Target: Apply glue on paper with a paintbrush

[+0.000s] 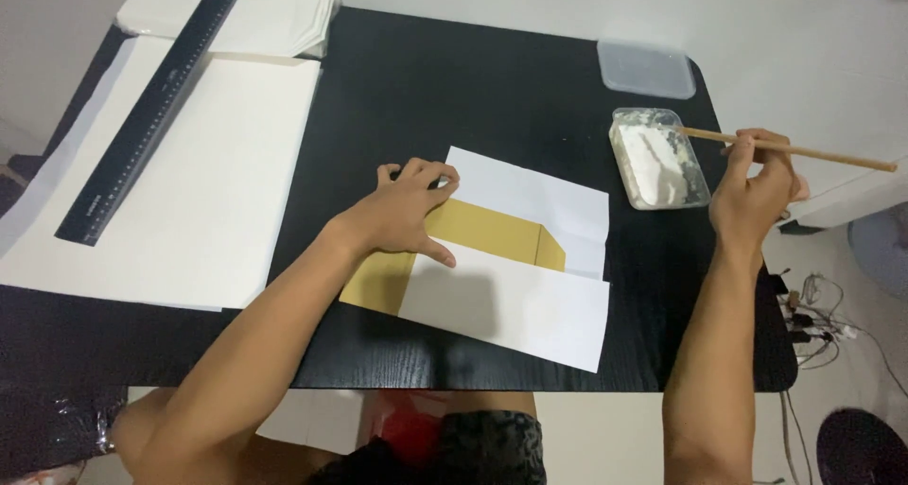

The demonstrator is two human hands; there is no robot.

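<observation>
Folded sheet at table centre; paper stack with ruler on it, left; paste tub right, lid behind it.

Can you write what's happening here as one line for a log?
left hand: pressing folded white-and-tan paper | right hand: holding wooden stick over tub of white paste | black table

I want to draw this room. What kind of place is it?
Probably a home craft table: a black table with big paper sheets, a long ruler, and a tub of white paste.
</observation>
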